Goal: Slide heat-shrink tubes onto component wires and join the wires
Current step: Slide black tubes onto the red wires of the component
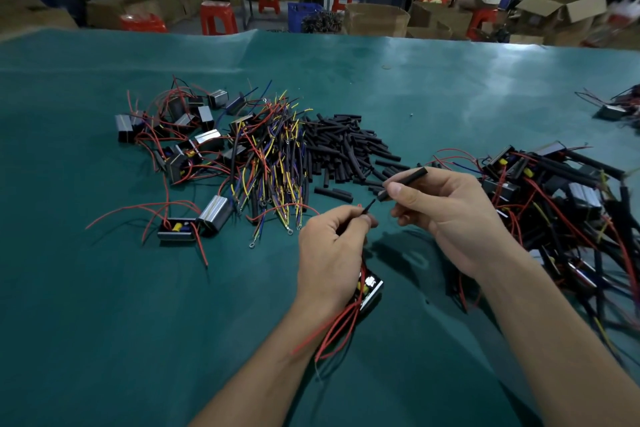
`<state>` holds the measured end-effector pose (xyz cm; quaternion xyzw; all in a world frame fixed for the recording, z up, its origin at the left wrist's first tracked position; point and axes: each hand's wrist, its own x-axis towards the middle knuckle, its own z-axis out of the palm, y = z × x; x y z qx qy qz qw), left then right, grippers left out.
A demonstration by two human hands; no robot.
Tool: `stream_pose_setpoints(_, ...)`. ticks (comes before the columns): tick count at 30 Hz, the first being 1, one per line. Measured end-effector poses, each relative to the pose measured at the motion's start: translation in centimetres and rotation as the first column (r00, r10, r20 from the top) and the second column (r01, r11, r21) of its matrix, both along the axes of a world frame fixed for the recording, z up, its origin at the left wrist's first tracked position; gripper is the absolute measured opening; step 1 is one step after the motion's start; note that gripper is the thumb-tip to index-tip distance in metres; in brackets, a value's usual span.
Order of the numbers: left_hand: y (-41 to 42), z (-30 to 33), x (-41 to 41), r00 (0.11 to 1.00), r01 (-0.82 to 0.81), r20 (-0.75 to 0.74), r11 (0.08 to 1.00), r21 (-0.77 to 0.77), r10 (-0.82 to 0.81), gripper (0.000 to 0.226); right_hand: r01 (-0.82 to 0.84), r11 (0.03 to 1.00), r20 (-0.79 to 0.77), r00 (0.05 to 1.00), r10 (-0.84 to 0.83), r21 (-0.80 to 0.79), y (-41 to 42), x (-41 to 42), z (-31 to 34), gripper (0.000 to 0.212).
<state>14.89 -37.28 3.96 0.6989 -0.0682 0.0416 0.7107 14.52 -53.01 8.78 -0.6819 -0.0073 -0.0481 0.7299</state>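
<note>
Pinching a black wire tip (369, 206), left hand (329, 253); right hand (446, 215) grips heat-shrink tube (403, 182), frame centre. No legible markings.

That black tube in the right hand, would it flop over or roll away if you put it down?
Probably neither. The black tube juts straight out past the right hand without drooping, so it seems fairly stiff. It looks thin and hollow, so likely very light. The loose tubes in the pile lie still and look flattened, so rolling seems unlikely.
</note>
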Motion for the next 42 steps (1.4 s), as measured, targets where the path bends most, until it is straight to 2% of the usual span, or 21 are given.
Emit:
stream_pose_setpoints(6, 0.1, 0.3, 0.1, 0.999, -0.031, -0.034, 0.999, -0.020, 0.030, 0.022, 0.012, 0.999, 0.016, 1.000, -0.013, 0.047, 0.0, 0.2, -0.2, 0.024)
stream_pose_setpoints(15, 0.2, 0.4, -0.2, 1.000, 0.007, 0.002, 1.000, -0.018, -0.007, 0.025, 0.013, 1.000, 0.009, 1.000, -0.013, 0.010, 0.9, 0.3, -0.9, 0.022)
stream_pose_setpoints(19, 0.2, 0.0, -0.1, 0.997, 0.044, 0.064, 0.998, 0.043, -0.046, 0.021, 0.005, 0.998, 0.003, 1.000, -0.005, -0.061, 1.2, 0.4, -1.2, 0.014)
stream_pose_setpoints(23, 0.0, -0.1, -0.1, 0.994, 0.049, 0.089, 0.993, 0.110, -0.059, 0.017, 0.003, 0.995, 0.012, 1.000, -0.002, -0.098, 0.5, 0.4, -0.9, 0.025)
stream_pose_setpoints(29, 0.1, 0.0, -0.2, 0.995, 0.060, 0.074, 0.986, 0.157, -0.073, 0.024, -0.014, 0.980, 0.042, 0.999, 0.023, -0.197, 0.0, 0.4, -0.9, 0.024)
stream_pose_setpoints(34, 0.5, 0.2, -0.3, 0.980, 0.136, 0.117, 0.975, 0.178, -0.158, 0.028, -0.047, 0.986, 0.031, 0.998, 0.052, -0.158, 0.8, 0.4, -1.2, 0.021)
stream_pose_setpoints(38, 0.7, 0.3, -0.3, 0.976, 0.161, 0.118, 0.971, 0.177, -0.183, 0.028, -0.058, 0.954, -0.002, 0.998, 0.061, -0.293, 0.6, 0.5, -1.5, 0.024)
stream_pose_setpoints(42, 0.8, 0.3, -0.3, 0.975, 0.169, 0.109, 0.968, 0.188, -0.191, 0.030, -0.096, 0.904, -0.008, 0.995, 0.102, -0.416, 0.7, 0.6, -1.9, 0.017)
